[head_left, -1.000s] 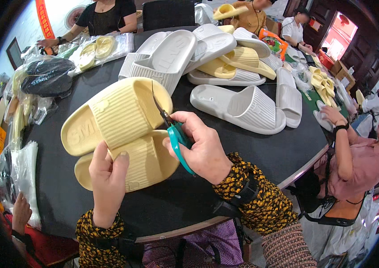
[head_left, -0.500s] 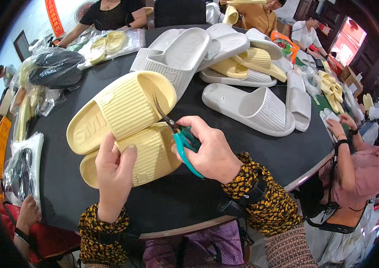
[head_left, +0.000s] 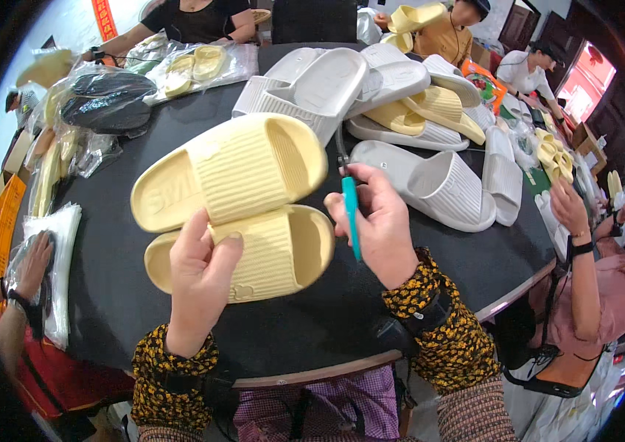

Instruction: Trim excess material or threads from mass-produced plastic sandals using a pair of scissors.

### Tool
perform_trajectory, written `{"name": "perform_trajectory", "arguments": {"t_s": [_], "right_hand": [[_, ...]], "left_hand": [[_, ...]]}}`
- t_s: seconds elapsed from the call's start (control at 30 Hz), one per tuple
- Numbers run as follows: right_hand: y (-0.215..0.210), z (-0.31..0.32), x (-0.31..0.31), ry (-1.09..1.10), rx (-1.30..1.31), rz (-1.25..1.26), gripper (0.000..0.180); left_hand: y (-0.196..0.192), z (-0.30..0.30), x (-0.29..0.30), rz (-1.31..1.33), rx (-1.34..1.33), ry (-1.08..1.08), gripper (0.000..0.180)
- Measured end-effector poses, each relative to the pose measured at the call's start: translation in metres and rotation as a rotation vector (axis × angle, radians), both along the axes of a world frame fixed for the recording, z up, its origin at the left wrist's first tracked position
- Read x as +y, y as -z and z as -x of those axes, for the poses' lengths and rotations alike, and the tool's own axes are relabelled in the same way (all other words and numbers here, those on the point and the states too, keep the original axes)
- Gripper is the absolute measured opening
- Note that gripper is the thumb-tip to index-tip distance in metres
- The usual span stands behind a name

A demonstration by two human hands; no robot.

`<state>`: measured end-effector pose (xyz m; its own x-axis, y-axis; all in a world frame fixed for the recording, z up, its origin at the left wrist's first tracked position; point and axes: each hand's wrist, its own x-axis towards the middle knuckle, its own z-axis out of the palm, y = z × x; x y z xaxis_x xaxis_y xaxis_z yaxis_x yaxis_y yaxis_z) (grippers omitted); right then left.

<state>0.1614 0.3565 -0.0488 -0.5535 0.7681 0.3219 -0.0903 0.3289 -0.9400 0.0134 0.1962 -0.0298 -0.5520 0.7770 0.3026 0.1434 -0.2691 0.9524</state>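
Note:
My left hand (head_left: 200,287) pinches a pair of pale yellow ribbed slide slippers where they lie side by side, thumb and fingers closed on the strap. The far slipper (head_left: 242,173) overlaps the near slipper (head_left: 272,254). To the right of their toes, my right hand (head_left: 380,225) is closed round a pair of scissors (head_left: 351,210) with teal handles. Their dark blades point away from me, apart from the yellow pair, near a grey slipper (head_left: 423,180).
Grey slippers (head_left: 320,85) and a few yellow slippers (head_left: 441,110) are piled at the back of the black table (head_left: 290,339). Bagged dark slippers (head_left: 106,103) lie at the left, above a stack of clear bags (head_left: 65,287) under another person's hand (head_left: 32,261). Co-workers sit around the table.
The scissors have drawn back from the yellow slippers to the right and turned edge-on. The slippers and my left hand sit slightly farther right in view. A co-worker's hand at left now presses the bags.

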Motion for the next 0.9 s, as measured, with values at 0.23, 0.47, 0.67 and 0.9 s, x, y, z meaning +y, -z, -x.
{"name": "perform_trajectory", "arguments": {"t_s": [0.23, 0.47, 0.67, 0.9], "right_hand": [[-0.012, -0.004, 0.0, -0.092, 0.152, 0.188, 0.045], [-0.012, -0.023, -0.001, 0.09, 0.217, 0.196, 0.044], [-0.021, -0.073, -0.008, 0.214, 0.163, 0.11, 0.042], [-0.047, -0.136, -0.023, 0.265, 0.175, 0.007, 0.041]], "left_hand": [[0.001, -0.007, -0.003, 0.036, -0.007, 0.164, 0.036], [0.013, -0.008, 0.005, 0.293, 0.19, 0.16, 0.048], [0.018, -0.026, -0.02, 0.238, 0.397, 0.006, 0.04], [-0.004, -0.036, -0.04, 0.266, 0.371, 0.182, 0.023]]}}
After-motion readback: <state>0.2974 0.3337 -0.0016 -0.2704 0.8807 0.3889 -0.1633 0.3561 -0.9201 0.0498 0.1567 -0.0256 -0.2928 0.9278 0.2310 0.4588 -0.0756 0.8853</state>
